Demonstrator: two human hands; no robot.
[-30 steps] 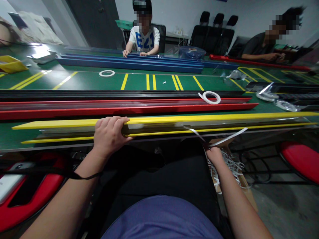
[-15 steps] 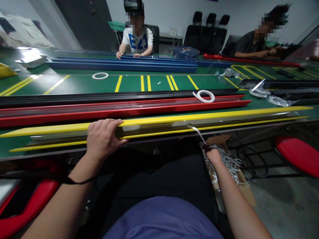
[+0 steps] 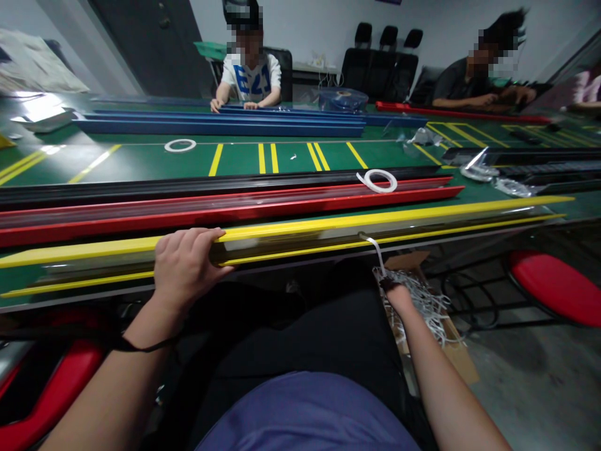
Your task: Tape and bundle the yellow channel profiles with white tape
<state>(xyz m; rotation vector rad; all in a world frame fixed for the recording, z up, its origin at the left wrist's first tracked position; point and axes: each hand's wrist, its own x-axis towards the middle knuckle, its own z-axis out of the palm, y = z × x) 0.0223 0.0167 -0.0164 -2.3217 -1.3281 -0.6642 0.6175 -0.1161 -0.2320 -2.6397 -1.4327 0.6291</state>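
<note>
Item under hand: one long yellow profile [image 3: 422, 216]. It lies along the near edge of the green desk [image 3: 141, 164], running left to right across nearly the whole view. It shows two yellow edges, an upper and a lower, with a glossy clear band between them. Its surface looks clean where visible.

Left grip [image 3: 185, 266]: closed over the yellow profile, left of centre. My fingers curl over the upper yellow edge and my thumb lies against the near side. Contact is firm and full.

Right grip [image 3: 392, 289]: below the desk edge, right of centre. It is pressed together on a thin white strip [image 3: 375, 247], which rises from my fingers to the profile's near face. The fingertips themselves are hidden behind the hand.

Surroundings:
- Just right of the right grip, a heap of loose white strips [image 3: 425, 304] sits in a cardboard box [image 3: 457, 363] on the floor.
- Just beyond the yellow profile lie a red profile [image 3: 235, 213] and then a black profile [image 3: 188, 183], both parallel to it.
- A white tape roll [image 3: 377, 181] rests on the right part of these.
- Blue profiles [image 3: 211, 125] lie at the far side, where a seated person's hands [image 3: 235, 105] rest on them.
</note>
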